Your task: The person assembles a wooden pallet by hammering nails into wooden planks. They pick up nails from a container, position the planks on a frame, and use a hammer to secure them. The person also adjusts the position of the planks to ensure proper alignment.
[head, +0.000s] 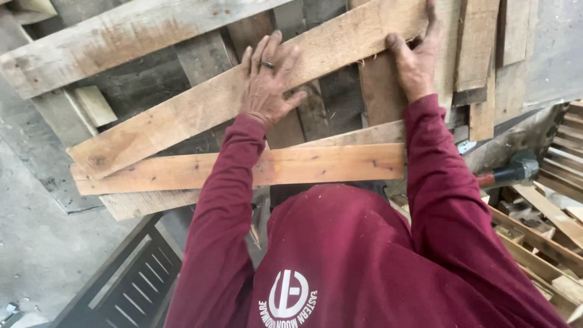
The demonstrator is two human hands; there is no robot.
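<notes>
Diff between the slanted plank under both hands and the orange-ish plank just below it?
The slanted plank runs diagonally, rising to the right; the orange plank lies nearly level. The slanted plank is pale, weathered and wider; the orange plank is warmer in tone and narrower. The left hand presses flat on the slanted plank and the right hand grips its upper end; neither hand touches the orange plank. Both are rough, bare boards.

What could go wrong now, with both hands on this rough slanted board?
The slanted board looks rough and frayed, so the flat left hand may catch splinters. The right hand curls around the board's edge near other planks and could be pinched. The board lies loose across the stack and may slip.
</notes>
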